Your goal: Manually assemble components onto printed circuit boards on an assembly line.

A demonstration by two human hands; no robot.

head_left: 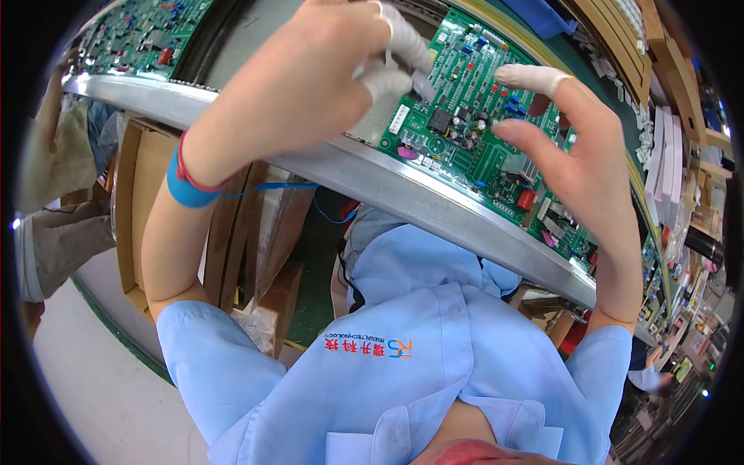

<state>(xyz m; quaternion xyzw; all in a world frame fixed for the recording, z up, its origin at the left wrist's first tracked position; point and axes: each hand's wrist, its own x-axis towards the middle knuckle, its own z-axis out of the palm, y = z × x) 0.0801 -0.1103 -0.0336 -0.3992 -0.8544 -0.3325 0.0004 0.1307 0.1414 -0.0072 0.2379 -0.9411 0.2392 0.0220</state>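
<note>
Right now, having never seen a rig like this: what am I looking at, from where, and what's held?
No machine: these are a person's own hands. The single picture comes from the left of two head-worn fisheye cameras looking down, hence the bent edges. Beyond a long silver metal rail lies a green circuit board packed with small components; another green board shows upper left. The left hand, with a blue wrist strap, has covered fingertips close together by the board's left edge; blur hides whether they grip anything. The right hand hovers open above the board, apparently holding nothing.
</note>
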